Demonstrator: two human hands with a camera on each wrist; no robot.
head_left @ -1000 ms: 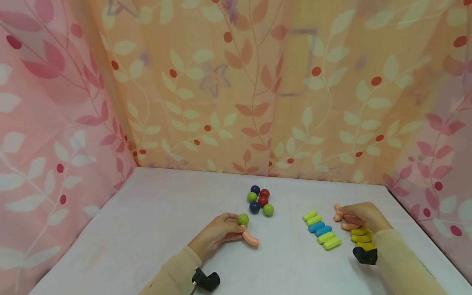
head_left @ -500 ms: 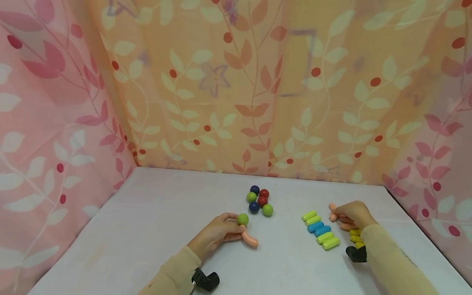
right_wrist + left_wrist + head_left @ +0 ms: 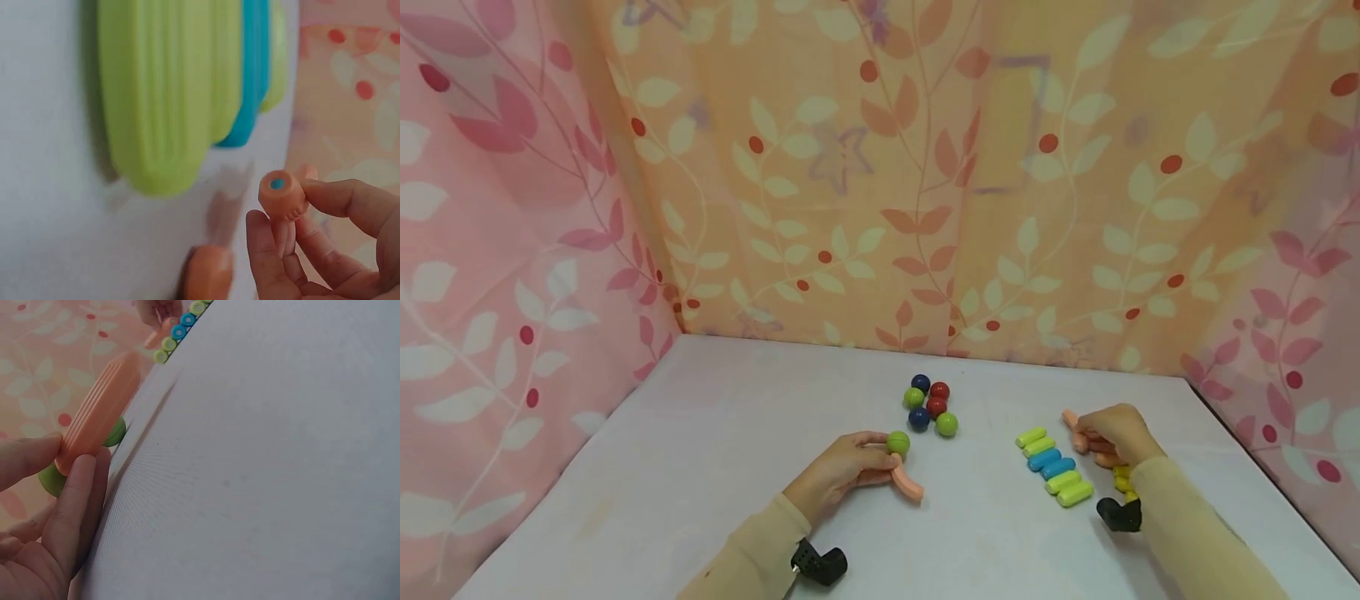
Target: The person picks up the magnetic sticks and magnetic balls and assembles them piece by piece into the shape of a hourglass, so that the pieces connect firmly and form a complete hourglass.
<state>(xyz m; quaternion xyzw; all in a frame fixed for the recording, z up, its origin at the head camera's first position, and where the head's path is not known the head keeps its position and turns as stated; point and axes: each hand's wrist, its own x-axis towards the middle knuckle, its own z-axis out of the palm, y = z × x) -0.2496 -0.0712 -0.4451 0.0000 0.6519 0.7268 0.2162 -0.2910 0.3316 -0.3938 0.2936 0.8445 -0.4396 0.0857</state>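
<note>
My left hand pinches a curved orange building stick near its upper end, thumb and fingers on its ridged sides in the left wrist view. A green ball sits at that end, right by the fingertips. On the right, my right hand holds a short orange stick between thumb and fingers. The right wrist view shows a blue spot in the end of this orange stick. Another orange stick lies on the table below that hand.
Several green, blue and red balls cluster near the middle back. Left of my right hand lies a slanted row of green and blue sticks. Yellow sticks are partly hidden by my right sleeve. Patterned cloth walls border the white table.
My right hand has moved a little left with its orange stick, which now tilts differently. More of the yellow sticks are covered by the sleeve. My left hand has stayed nearly still.
</note>
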